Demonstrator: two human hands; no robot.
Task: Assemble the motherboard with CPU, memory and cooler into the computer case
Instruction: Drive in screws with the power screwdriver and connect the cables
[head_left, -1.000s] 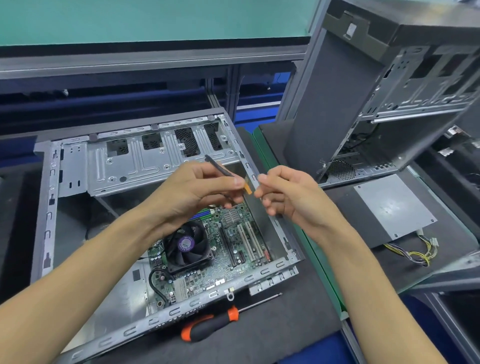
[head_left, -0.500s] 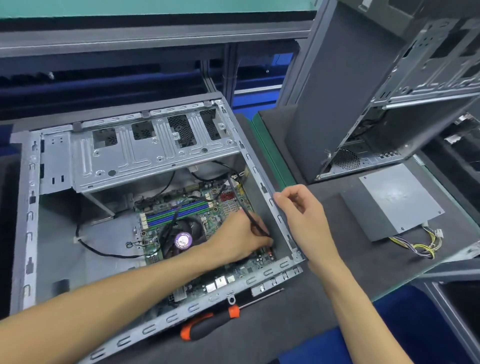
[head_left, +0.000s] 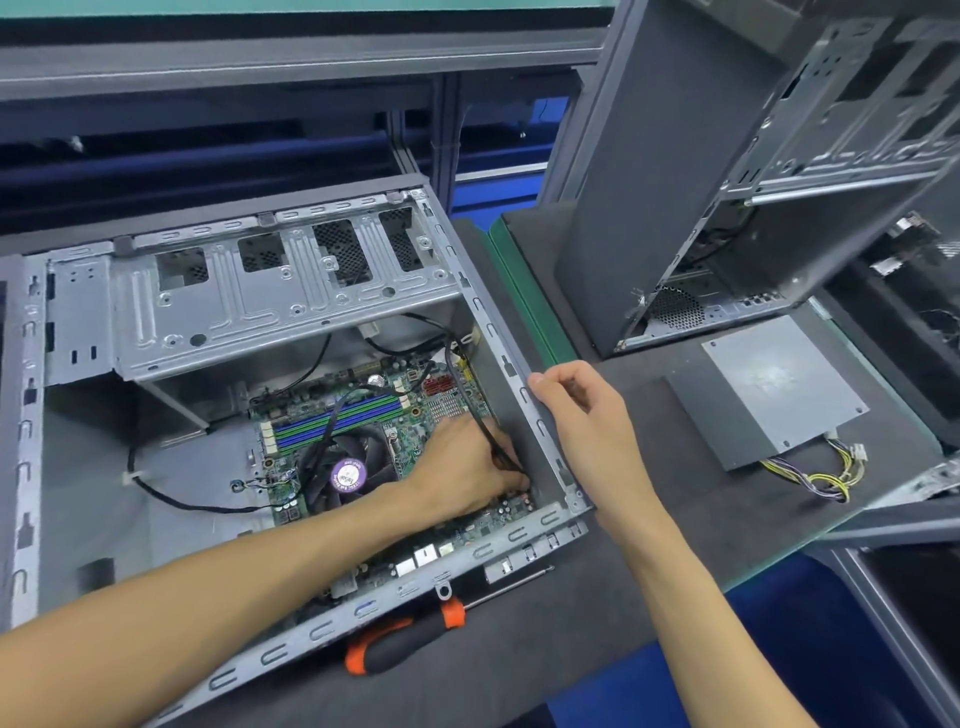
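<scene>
The open computer case (head_left: 31, 467) lies on its side on the dark worktop (head_left: 597, 597), and the motherboard (head_left: 415, 410) sits flat inside it, toward the right wall of the case. On the board the cooler (head_left: 347, 474), a black fan with a round purple label at its hub, stands just in front of the green and blue memory slots (head_left: 337, 422); the CPU itself is hidden under the cooler. The left hand (head_left: 467, 473) reaches down into the case at the board's near right corner, its fingers curled and pinched on a thin black cable (head_left: 467, 395) that runs up from the hand toward the far right corner of the case. The right hand (head_left: 582, 415) rests on the top edge of the case's right wall, fingers curled over the metal rim and gripping it. Another black cable (head_left: 171, 500) loops across the bare case floor left of the board. A screwdriver (head_left: 410, 634) with a black and orange handle lies on the worktop just outside the near edge of the case, its shaft pointing right. To the right, a second case (head_left: 675, 182) stands upright, and a grey power supply (head_left: 769, 389) lies near it with its bundle of yellow and black wires (head_left: 831, 473) trailing toward the front.
</scene>
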